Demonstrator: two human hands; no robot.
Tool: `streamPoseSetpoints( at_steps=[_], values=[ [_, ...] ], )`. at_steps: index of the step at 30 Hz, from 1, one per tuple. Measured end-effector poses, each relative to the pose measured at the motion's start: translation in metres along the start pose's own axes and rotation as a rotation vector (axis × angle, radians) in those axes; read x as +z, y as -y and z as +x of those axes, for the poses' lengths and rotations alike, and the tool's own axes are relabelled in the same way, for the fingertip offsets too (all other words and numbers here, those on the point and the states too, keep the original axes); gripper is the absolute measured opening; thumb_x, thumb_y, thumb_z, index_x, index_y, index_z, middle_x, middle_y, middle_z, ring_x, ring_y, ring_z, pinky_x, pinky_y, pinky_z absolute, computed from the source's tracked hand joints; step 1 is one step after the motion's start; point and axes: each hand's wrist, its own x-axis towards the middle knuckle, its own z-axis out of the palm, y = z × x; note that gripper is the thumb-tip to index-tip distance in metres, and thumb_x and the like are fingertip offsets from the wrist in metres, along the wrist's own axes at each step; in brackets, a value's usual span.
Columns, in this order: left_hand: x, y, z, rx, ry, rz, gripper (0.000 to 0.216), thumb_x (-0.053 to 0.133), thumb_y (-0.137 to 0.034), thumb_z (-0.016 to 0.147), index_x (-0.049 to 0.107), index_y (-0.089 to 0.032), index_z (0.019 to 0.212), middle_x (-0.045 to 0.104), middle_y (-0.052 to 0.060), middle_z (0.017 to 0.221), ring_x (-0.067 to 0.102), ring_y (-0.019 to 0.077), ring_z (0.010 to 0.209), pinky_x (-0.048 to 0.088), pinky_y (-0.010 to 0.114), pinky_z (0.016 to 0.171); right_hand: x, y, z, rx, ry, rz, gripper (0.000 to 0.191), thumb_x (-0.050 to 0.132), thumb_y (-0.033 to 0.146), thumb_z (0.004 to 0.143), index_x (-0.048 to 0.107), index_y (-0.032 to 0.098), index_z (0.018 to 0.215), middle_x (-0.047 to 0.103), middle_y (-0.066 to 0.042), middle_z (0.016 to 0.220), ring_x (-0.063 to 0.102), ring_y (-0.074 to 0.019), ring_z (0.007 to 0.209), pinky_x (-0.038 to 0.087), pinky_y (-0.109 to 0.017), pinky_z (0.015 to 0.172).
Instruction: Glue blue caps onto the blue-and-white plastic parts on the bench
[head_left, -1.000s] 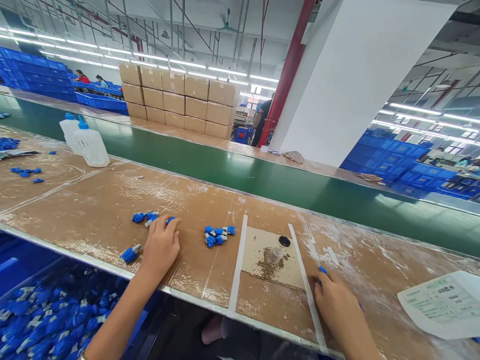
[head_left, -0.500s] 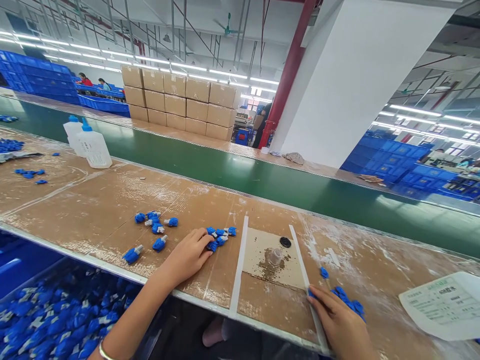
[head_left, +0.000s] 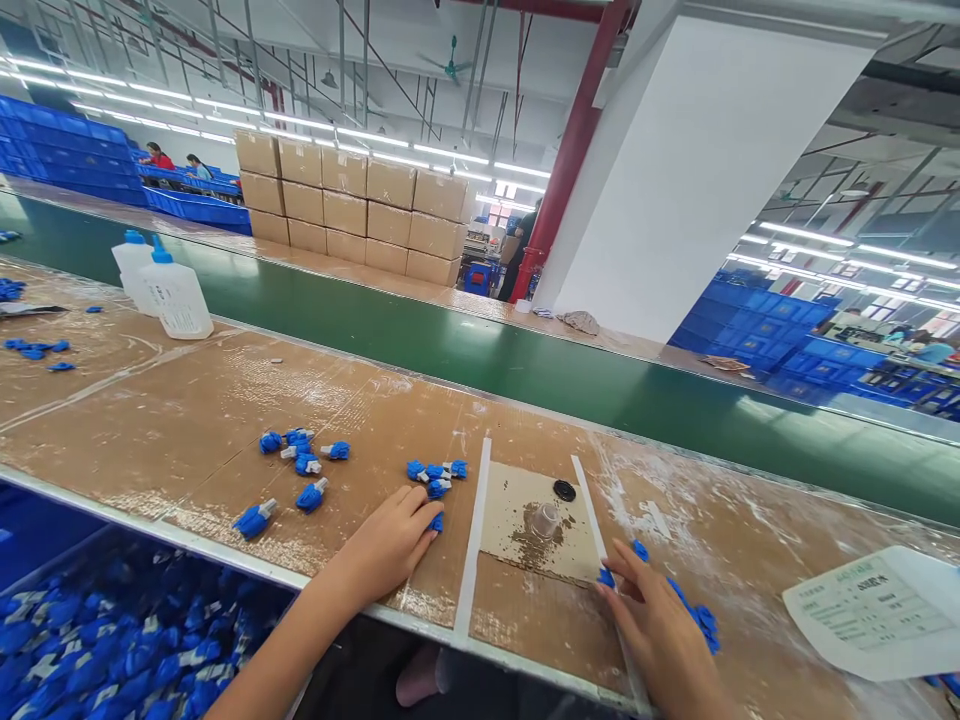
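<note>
My left hand point(head_left: 394, 540) has its fingers closed on a small blue part point(head_left: 436, 522), just left of a white tape strip point(head_left: 472, 545). Behind those fingers lies a cluster of blue parts with white stubs point(head_left: 436, 474). My right hand point(head_left: 660, 625) pinches another small blue piece point(head_left: 606, 577) beside the right tape strip point(head_left: 589, 505). More blue pieces point(head_left: 701, 622) lie by that hand, partly hidden by it. Between the strips, a small clear cup point(head_left: 545, 519) stands on a wet-spotted cardboard piece point(head_left: 499, 510), with a black ring-shaped disc point(head_left: 565, 490) behind it.
Several blue parts point(head_left: 307, 463) lie to the left. White bottles with blue caps point(head_left: 180, 300) stand farther back. A large labelled white bottle point(head_left: 877, 610) is at the right. Below the table edge, a bin holds many blue parts point(head_left: 112, 640). A green conveyor point(head_left: 420, 325) runs behind.
My left hand has drawn a blue part toward me, away from the cluster. My right hand has shifted slightly left with its blue piece. The view has turned a little.
</note>
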Motion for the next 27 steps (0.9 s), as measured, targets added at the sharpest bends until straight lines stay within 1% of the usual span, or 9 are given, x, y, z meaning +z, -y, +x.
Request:
streamPoseSetpoints(
  at_steps=[3,6,10,13,15,18,20,23,27],
  values=[
    [-0.003,-0.001,-0.001,-0.054,-0.031,-0.131,0.021,0.048,-0.018,0.084,0.059,-0.018,0.102,0.059,0.008,0.100,0.052,0.0235,0.097,0.043,0.040,0.087,0.002,0.026,0.025,0.040,-0.019,0.121,0.050,0.042,0.041,0.089,0.029,0.023,0.134,0.062,-0.005,0.108,0.057,-0.0197,0.097,0.046,-0.038,0.086],
    [-0.005,-0.005,-0.002,-0.204,-0.057,-0.468,0.025,0.055,-0.024,0.080,0.060,-0.019,0.104,0.063,0.006,0.099,0.056,0.0205,0.090,0.044,0.035,0.083,0.008,0.041,0.049,0.011,-0.001,0.208,0.050,0.043,0.038,0.089,0.028,0.024,0.135,0.060,-0.006,0.112,0.051,-0.0223,0.108,0.041,-0.042,0.092],
    [0.000,-0.019,0.000,-0.434,0.045,-1.135,0.034,0.065,-0.031,0.071,0.061,-0.014,0.101,0.066,0.007,0.088,0.060,0.0181,0.080,0.048,0.027,0.068,0.017,0.044,0.065,0.016,0.043,0.266,0.046,0.045,0.035,0.087,0.037,0.023,0.131,0.062,-0.006,0.108,0.050,-0.0235,0.109,0.041,-0.043,0.092],
    [0.006,-0.027,0.003,-0.483,0.137,-1.404,0.043,0.072,-0.034,0.065,0.060,-0.012,0.100,0.066,0.008,0.085,0.060,0.0166,0.075,0.047,0.025,0.061,0.018,0.049,0.064,0.059,0.046,0.308,0.044,0.044,0.035,0.087,0.037,0.024,0.129,0.063,-0.005,0.107,0.052,-0.0228,0.108,0.041,-0.044,0.092],
    [0.008,-0.030,0.003,-0.488,0.176,-1.476,0.044,0.072,-0.034,0.066,0.058,-0.012,0.101,0.066,0.008,0.086,0.059,0.0139,0.070,0.046,0.024,0.060,0.017,0.059,0.058,0.175,0.055,0.462,0.047,0.046,0.039,0.087,0.035,0.024,0.130,0.063,-0.006,0.109,0.053,-0.0216,0.108,0.041,-0.043,0.093],
    [0.009,-0.031,0.002,-0.451,0.242,-1.516,0.038,0.070,-0.032,0.071,0.057,-0.012,0.101,0.065,0.007,0.084,0.058,0.0123,0.071,0.046,0.023,0.062,0.018,0.082,0.046,0.428,0.117,0.955,0.057,0.055,0.045,0.080,0.035,0.023,0.128,0.062,-0.008,0.113,0.053,-0.0206,0.110,0.039,-0.040,0.096],
    [0.008,-0.031,0.000,-0.432,0.265,-1.521,0.035,0.069,-0.030,0.073,0.057,-0.012,0.100,0.064,0.007,0.085,0.058,0.0120,0.073,0.046,0.024,0.064,0.022,0.099,0.037,0.537,0.145,1.259,0.058,0.060,0.045,0.077,0.038,0.023,0.126,0.062,-0.008,0.114,0.052,-0.0200,0.113,0.037,-0.038,0.099],
    [0.008,-0.031,-0.001,-0.420,0.253,-1.541,0.034,0.069,-0.029,0.073,0.056,-0.012,0.100,0.062,0.008,0.091,0.057,0.0117,0.075,0.047,0.024,0.066,0.029,0.120,0.026,0.601,0.156,1.535,0.055,0.063,0.040,0.077,0.041,0.024,0.124,0.062,-0.008,0.113,0.054,-0.0206,0.111,0.039,-0.038,0.096],
    [0.008,-0.033,-0.002,-0.400,0.248,-1.616,0.040,0.071,-0.026,0.071,0.054,-0.016,0.105,0.060,0.007,0.097,0.057,0.0130,0.080,0.047,0.024,0.067,0.039,0.134,0.019,0.581,0.178,1.622,0.053,0.063,0.038,0.078,0.040,0.024,0.124,0.062,-0.008,0.114,0.057,-0.0213,0.107,0.041,-0.041,0.096]
  ],
)
